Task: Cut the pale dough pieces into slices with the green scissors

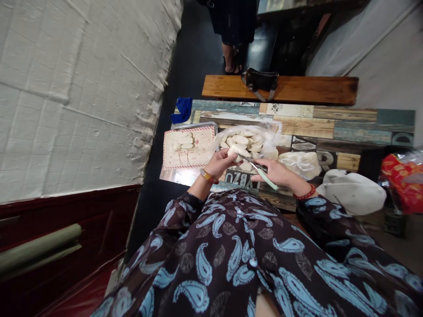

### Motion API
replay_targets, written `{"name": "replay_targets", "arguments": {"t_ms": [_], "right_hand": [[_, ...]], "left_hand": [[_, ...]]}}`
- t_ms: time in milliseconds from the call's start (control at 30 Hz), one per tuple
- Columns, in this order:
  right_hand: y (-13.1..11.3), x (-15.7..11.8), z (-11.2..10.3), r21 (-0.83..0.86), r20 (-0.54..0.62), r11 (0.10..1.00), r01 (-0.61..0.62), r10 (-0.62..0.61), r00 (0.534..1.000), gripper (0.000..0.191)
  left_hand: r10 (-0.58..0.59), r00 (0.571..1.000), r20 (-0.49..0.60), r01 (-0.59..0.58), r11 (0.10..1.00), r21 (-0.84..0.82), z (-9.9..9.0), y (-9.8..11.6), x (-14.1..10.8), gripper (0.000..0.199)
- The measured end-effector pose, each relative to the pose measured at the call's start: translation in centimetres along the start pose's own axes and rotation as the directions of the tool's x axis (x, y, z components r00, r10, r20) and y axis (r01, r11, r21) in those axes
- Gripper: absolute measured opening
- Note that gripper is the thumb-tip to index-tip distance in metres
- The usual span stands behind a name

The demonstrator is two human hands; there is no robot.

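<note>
My left hand (218, 165) is closed on a white oval piece of food (236, 152), pinched at its left side. In my right hand (276, 171) is a pair of scissors (264, 177) with a pale green handle, and its metal blades reach the white piece. Whether the blades are cutting into it I cannot tell. Just beyond both hands, a spread clear plastic bag (272, 130) holds many similar white pieces (247, 136). To the left, a few more white pieces (187, 146) lie on a board (206, 145) with a red-striped border.
A metal tray (214, 125) shows behind the board, near a blue cloth (182, 110). Right of my hands are a tied white bag (300, 165), a white cap (352, 191) and a red package (405, 180). Beyond the table, a bench (307, 88) bears a black handbag (262, 80); a person (234, 26) stands behind.
</note>
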State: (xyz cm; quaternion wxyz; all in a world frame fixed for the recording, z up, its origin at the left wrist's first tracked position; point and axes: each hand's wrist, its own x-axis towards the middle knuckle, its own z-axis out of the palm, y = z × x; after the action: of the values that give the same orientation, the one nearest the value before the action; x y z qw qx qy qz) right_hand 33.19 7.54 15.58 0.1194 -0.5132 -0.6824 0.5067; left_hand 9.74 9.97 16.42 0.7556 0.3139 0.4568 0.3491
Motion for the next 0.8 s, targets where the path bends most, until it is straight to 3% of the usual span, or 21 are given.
{"name": "replay_targets", "arguments": {"t_ms": [567, 800], "right_hand": [[0.9, 0.4, 0.9, 0.122, -0.077, 0.988, 0.097, -0.088, 0.993, 0.048], [0.9, 0.7, 1.7, 0.098, -0.123, 0.995, 0.008, 0.004, 0.992, 0.053]], "left_hand": [[-0.031, 0.999, 0.005, 0.031, 0.999, 0.042, -0.9, 0.2, 1.0, 0.048], [-0.050, 0.998, -0.035, 0.049, 0.998, -0.033, -1.4, 0.9, 0.9, 0.053]]}}
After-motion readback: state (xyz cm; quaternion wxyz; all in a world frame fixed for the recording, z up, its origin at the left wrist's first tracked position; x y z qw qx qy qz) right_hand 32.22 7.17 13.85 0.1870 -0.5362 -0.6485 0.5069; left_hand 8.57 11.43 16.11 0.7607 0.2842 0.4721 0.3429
